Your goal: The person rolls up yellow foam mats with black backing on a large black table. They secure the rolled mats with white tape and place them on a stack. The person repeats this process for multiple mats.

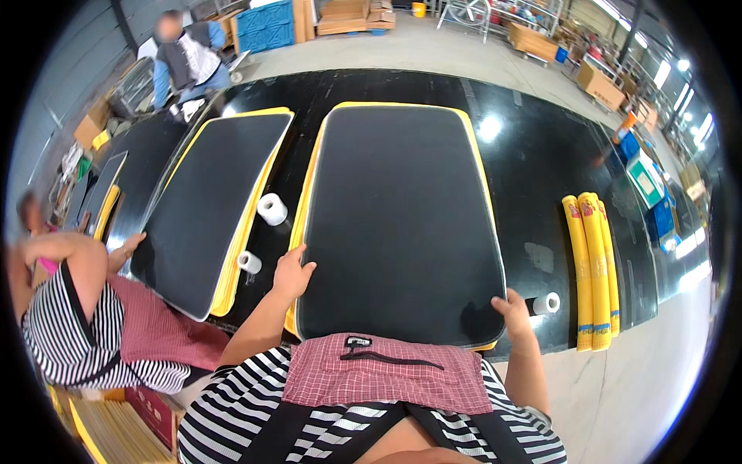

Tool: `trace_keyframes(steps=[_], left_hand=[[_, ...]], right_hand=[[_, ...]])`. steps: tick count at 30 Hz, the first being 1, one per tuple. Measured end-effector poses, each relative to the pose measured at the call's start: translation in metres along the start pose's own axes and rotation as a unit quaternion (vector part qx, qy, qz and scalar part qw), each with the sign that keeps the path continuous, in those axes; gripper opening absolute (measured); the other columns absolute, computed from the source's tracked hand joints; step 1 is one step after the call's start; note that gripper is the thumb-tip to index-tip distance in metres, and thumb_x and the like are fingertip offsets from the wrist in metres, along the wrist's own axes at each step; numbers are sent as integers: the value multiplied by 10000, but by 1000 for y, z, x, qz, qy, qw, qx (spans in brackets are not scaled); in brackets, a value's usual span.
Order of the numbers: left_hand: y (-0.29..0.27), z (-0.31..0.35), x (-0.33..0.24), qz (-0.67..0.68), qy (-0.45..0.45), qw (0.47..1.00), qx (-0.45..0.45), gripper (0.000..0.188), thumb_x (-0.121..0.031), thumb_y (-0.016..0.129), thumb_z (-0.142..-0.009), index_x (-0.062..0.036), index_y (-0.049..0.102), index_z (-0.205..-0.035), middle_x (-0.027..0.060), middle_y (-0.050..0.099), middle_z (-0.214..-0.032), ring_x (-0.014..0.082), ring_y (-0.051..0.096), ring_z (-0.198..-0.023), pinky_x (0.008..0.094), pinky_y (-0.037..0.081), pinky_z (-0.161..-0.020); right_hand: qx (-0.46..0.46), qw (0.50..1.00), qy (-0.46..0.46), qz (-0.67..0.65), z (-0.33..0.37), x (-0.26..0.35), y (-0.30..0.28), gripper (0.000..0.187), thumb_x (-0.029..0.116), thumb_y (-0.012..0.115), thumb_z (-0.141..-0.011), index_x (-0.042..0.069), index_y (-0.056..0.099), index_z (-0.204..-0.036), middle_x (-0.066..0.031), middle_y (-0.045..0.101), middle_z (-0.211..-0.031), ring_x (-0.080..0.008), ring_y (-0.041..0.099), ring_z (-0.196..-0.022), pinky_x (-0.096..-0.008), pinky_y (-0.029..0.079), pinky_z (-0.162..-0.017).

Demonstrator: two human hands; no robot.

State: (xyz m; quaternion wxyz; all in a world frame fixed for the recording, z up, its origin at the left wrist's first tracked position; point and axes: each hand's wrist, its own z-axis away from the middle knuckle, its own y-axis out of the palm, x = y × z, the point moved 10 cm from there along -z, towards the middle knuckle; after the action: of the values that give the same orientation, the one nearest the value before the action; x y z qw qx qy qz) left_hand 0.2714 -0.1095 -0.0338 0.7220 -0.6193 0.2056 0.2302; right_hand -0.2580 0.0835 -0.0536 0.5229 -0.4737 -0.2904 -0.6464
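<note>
Hands on a black panel with a yellow border point(402, 224), seen from above on a long glossy black table point(541, 155). Far to the left of the grip, a co-worker's hand point(124, 251) rests on the near corner of a second black and yellow panel point(212, 201); between that panel and the wearer's left hand lie two white tape rolls point(272, 209), one above the other. The left hand point(292, 274) lies flat on the panel's near left edge, fingers spread and open, pressing rather than clasping; whether the thumb hooks under the rim cannot be told. The panel stretches away from both hands, its black face up and its yellow border showing along the left, top and right sides. The right hand point(512, 309) sits on the near right corner, fingers curled over the edge in a light hold. Just right of it stands a third white tape roll point(547, 303), and beyond that a bundle of yellow rolled tubes point(593, 271). Judged from this, the panel is laid out and squared; no tape appears applied yet, and the rolls stand untouched.
</note>
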Motion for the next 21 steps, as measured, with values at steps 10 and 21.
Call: trace_keyframes(steps=[10,21], left_hand=[[-4,19,-16,60,188,966,-169,446,-18,699,-854,-22,663,-1299,210,669,-1281,381,645,-1166,431,506,-1032],[8,-24,-30,2,128,984,-123,424,-133,677,-877,-80,690,-1298,187,664,-1324,351,589,-1292,420,461,-1123]], right_hand=[[-193,909,-135,344,-99,40,1,229,105,642,-950,13,702,-1151,-189,749,-1023,-328,722,-992,-399,527,-894],[-197,947,-161,194,-123,14,-26,355,179,679,-923,-1,700,-1228,-189,732,-1152,-317,693,-1066,-406,506,-962]])
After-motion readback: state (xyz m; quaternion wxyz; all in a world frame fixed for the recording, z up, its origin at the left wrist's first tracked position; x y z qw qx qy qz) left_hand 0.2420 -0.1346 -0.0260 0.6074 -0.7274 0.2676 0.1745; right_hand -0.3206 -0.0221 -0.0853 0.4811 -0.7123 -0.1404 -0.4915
